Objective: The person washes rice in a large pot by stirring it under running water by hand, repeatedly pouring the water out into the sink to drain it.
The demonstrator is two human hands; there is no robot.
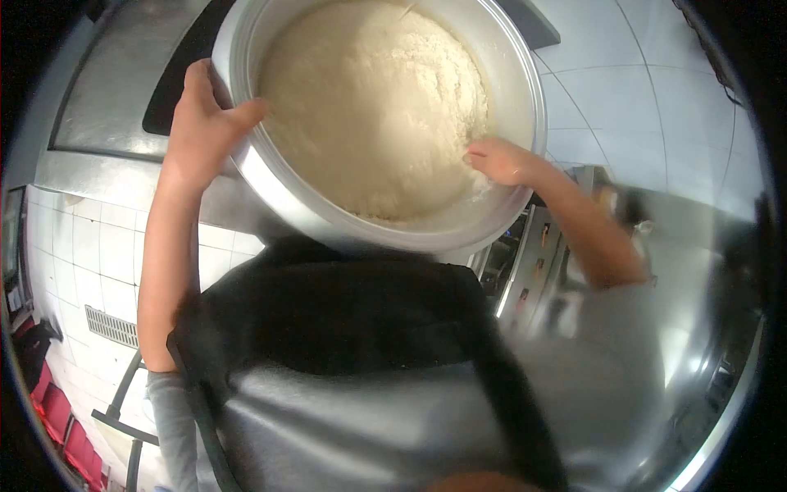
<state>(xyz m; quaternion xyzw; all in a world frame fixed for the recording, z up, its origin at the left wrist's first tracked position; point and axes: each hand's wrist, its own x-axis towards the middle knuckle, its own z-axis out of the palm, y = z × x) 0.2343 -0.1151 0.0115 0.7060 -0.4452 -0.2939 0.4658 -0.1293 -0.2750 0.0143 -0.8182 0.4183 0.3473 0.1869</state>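
Note:
A large round metal pot (pixel 518 74) is tilted in front of me, with pale rice (pixel 443 82) heaped toward its right side under cloudy water (pixel 344 123). My left hand (pixel 205 131) grips the left rim, thumb over the edge and fingers around the outside. Inside the pot, at the lower right, my right hand (pixel 502 161) has its fingers curled together against the wet rice. Whether any grains are inside those fingers is hidden. A thin streak, possibly running water, shows at the pot's top edge.
A steel counter (pixel 123 74) lies at the upper left. White wall tiles (pixel 656 98) are at the upper right. Metal kitchen equipment (pixel 533 262) stands at my right. A floor drain grate (pixel 111 326) and red items (pixel 65 418) are at the lower left.

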